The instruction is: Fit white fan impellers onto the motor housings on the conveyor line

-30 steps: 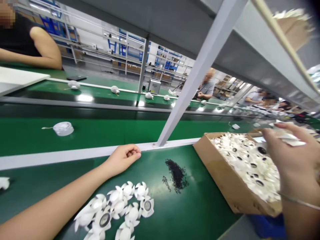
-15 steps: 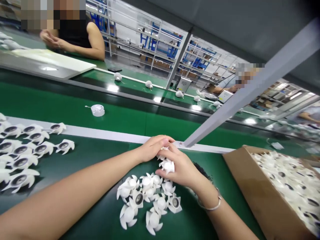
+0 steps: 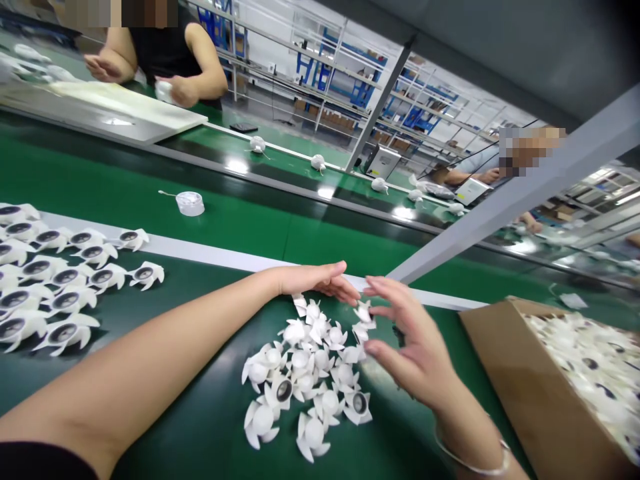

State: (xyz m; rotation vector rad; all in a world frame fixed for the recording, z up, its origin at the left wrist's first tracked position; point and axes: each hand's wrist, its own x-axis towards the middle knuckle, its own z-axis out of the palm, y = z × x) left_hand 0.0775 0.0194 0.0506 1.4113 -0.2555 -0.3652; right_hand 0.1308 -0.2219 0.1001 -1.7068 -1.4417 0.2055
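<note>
White plastic pieces (image 3: pixel 310 373) lie in a loose heap on the green desk (image 3: pixel 200 433), right in front of the person. Each piece has curved petals, and some show a dark round middle. The heap is longer than it is wide. It runs from about 12 o'clock down to 6 o'clock, and its top end sits just under the hands.

The two hands are apart, with a small gap between them, and both are open. Neither one seems to hold anything. The left hand (image 3: pixel 317 279) lies flat and palm down at about 12 o'clock from the heap, just past its top end. The right hand (image 3: pixel 413 333) curls a little at about 3 o'clock from the heap, with its fingers (image 3: pixel 385 285) reaching in. This hand is the nearer one, and a small piece at the heap's top right sits just by its fingers. It is hard to tell if they touch it.

Neat rows of the same pieces (image 3: pixel 65 297) sit at 9 o'clock, dark middles up. A cardboard box (image 3: pixel 525 393) full of pieces stands at 4 o'clock. Far off at 11 o'clock, a person in a black top (image 3: pixel 165 40) holds a white piece (image 3: pixel 163 90) over a white board (image 3: pixel 115 110).
</note>
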